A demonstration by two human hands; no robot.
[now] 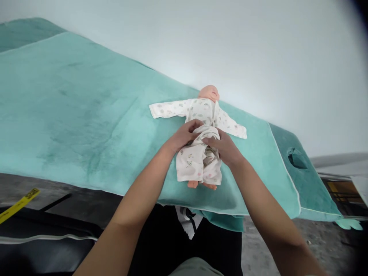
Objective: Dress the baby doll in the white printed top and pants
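Note:
A baby doll (209, 92) lies on its back on a green covered bed, its head toward the wall. It wears a white printed shirt (200, 109) with both sleeves spread outward. White printed pants (189, 163) cover its legs, and the feet stick out below the cuffs. My left hand (186, 134) grips the pants' waistband on the left side, fingers curled at the doll's belly. My right hand (225, 145) holds the same waistband from the right, thumb laid across the bunched cloth. Some fingertips of both hands are hidden in the fabric.
The green bed cover (86, 115) stretches far to the left. A face hole (297, 158) opens at the bed's right end. A white wall (230, 46) runs along the far side. At lower left is a black padded surface (43, 245) with a yellow strap (20, 205) near it.

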